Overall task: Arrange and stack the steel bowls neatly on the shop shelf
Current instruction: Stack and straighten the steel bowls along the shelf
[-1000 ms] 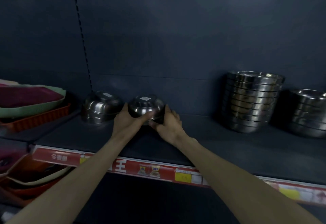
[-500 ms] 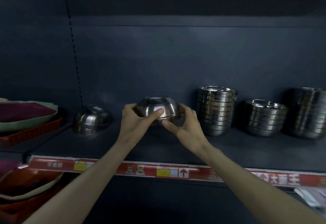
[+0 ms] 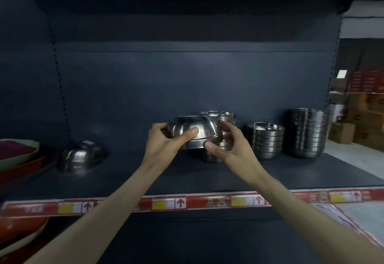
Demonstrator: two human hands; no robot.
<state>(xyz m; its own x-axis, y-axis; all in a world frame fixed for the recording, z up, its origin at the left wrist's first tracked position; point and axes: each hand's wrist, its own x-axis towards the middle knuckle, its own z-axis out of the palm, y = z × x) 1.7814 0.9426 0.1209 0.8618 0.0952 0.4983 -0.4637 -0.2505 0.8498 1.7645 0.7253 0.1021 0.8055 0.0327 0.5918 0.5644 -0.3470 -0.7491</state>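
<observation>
We hold a shiny upside-down steel bowl [image 3: 194,134] with both hands, in the air above the middle of the dark shop shelf [image 3: 145,178]. Our left hand [image 3: 162,144] curls round its left side, with the thumb on the front wall. Our right hand [image 3: 230,149] pinches its right rim, thumb at the front and fingers behind. The bowl is just in front of a half-hidden stack of steel bowls [image 3: 225,116]. Toward the right edge of the shelf stand a lower stack of steel bowls [image 3: 265,139] and a taller stack of steel bowls [image 3: 307,133]; both look tidy. Near the left edge, a small pile of upside-down steel bowls [image 3: 81,156] lies alone. We judge the task more than half done. The held bowl needs to be put on a stack, probably after turning it, and the left pile remains to be moved.
</observation>
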